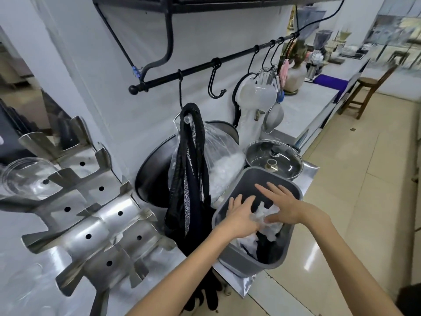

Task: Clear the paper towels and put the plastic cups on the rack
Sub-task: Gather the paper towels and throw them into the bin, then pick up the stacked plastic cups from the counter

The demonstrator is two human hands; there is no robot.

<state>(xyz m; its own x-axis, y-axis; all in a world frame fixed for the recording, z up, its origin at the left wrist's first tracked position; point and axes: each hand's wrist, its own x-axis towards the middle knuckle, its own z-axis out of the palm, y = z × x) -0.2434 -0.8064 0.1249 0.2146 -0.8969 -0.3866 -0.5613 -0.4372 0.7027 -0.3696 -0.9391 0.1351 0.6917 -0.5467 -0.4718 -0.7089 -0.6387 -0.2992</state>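
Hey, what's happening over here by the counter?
A person is pushing crumpled paper towels into a grey bin at the counter's edge, with the left hand and right hand both spread flat over the wad. Off to the left, a clear plastic cup already rests on the steel rack. A lidded pot and a dark wok stand behind the bin.

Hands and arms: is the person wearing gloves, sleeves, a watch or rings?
No. The left hand and right hand are both bare, with no gloves. No rings or watch show on the fingers or wrists. Both forearms are bare too: no sleeve reaches as far as the picture shows. No bracelets, bands or markings can be seen.
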